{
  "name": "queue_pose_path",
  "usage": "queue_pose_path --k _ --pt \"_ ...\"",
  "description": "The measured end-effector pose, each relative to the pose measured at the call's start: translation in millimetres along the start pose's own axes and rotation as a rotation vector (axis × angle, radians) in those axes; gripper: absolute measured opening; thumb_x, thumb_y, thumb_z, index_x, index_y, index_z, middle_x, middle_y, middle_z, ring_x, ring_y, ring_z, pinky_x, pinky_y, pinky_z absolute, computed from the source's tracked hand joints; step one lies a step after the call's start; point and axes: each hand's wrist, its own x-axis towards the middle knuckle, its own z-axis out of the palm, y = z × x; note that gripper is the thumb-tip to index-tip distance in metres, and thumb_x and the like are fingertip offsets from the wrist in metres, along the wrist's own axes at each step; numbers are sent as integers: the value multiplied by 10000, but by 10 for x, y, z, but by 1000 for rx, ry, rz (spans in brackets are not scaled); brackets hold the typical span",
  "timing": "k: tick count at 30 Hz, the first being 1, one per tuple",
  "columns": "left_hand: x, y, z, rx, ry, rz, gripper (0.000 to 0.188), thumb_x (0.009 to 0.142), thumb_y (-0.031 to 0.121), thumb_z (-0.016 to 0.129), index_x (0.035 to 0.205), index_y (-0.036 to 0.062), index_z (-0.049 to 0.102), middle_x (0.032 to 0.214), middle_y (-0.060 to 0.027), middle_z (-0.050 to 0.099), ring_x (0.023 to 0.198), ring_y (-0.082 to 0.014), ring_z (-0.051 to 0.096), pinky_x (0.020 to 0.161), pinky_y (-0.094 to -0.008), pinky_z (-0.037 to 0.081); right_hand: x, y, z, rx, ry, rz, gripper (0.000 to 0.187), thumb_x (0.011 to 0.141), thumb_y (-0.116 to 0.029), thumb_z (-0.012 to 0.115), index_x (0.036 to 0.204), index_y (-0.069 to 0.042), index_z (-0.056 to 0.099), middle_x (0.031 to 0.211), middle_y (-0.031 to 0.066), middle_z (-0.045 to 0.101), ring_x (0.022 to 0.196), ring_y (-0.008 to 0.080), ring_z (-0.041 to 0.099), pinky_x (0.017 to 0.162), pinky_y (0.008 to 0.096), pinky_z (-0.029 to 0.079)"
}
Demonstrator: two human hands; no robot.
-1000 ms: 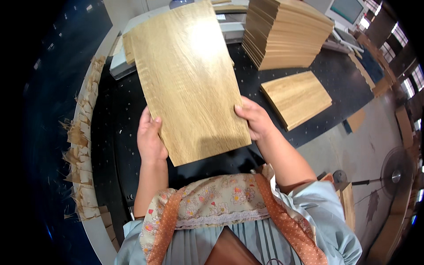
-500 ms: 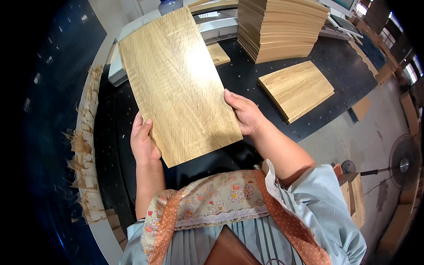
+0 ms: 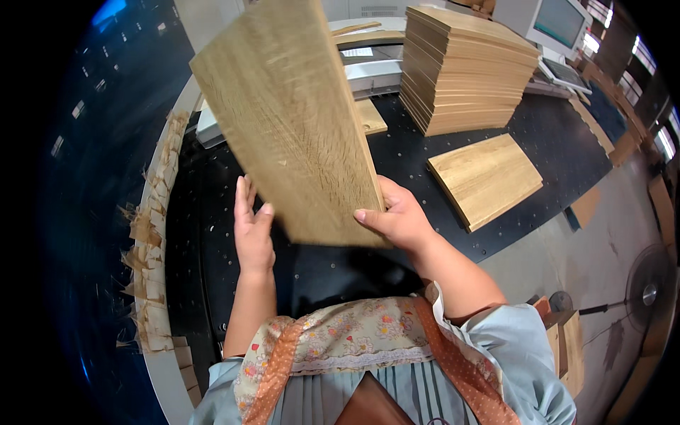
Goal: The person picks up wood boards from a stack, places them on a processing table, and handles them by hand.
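Note:
A wood-grain board (image 3: 290, 120) is raised and tilted over the black table, its long right edge turned partly toward me. My right hand (image 3: 405, 218) grips that edge near the lower corner, thumb on the face and the other fingers hidden behind. Beside the board's lower left edge, my left hand (image 3: 253, 230) is open, thumb and fingers apart; it seems to hold nothing. The board's lower left part is smeared by motion. Right of it, a small pile of similar boards (image 3: 485, 180) lies flat on the table.
A tall stack of boards (image 3: 467, 74) stands at the back of the black perforated table (image 3: 333, 273). Behind the raised board another wooden piece (image 3: 372, 117) shows. A monitor (image 3: 556, 25) and keyboard (image 3: 567, 74) are at the far right; a fan (image 3: 648, 294) is beyond the right side.
The board has turned from facing me flat to showing its right edge. My right thumb now lies on its face, and my left hand has come off its left edge.

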Motion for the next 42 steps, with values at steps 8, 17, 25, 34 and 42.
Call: queue_pose_path --k 8,17,25,34,42 --pt "-161 59 353 -782 56 -287 574 793 106 631 1286 -13 362 1250 -149 468 1169 -293 458 992 -439 375 135 52 275 -1148 -65 -746 499 686 -18 560 1175 -120 564 1165 99 577 1040 291 554 886 423 440" --pt "-229 -505 21 -919 -228 -404 534 825 30 520 1310 -40 306 1250 -216 461 1151 -341 490 939 -467 445 256 257 95 -1286 -210 -472 645 586 -177 778 1189 -120 555 1268 117 491 1197 338 429 979 504 310" --pt "-174 -977 -129 -903 -130 -333 526 832 16 504 1328 56 335 1275 -148 455 1168 -322 476 930 -501 440 545 649 -553 -1260 -138 -133 864 515 -13 790 1301 -85 439 1370 138 384 1292 317 321 1059 405 290" --pt "-71 -1182 -435 -903 -36 -322 425 851 54 508 1266 9 432 1203 -178 526 1107 -343 525 867 -483 487 1777 1515 -1084 -1392 50 -259 528 720 -127 693 1191 -1 489 1249 193 478 1214 361 405 1014 417 342" --pt "-70 -1102 -442 -894 7 -369 463 838 87 526 1276 2 405 1196 -179 527 1086 -332 542 852 -466 496 2029 2107 -849 -1452 174 -103 412 798 -162 595 1153 15 486 1230 202 488 1167 358 441 982 420 365"
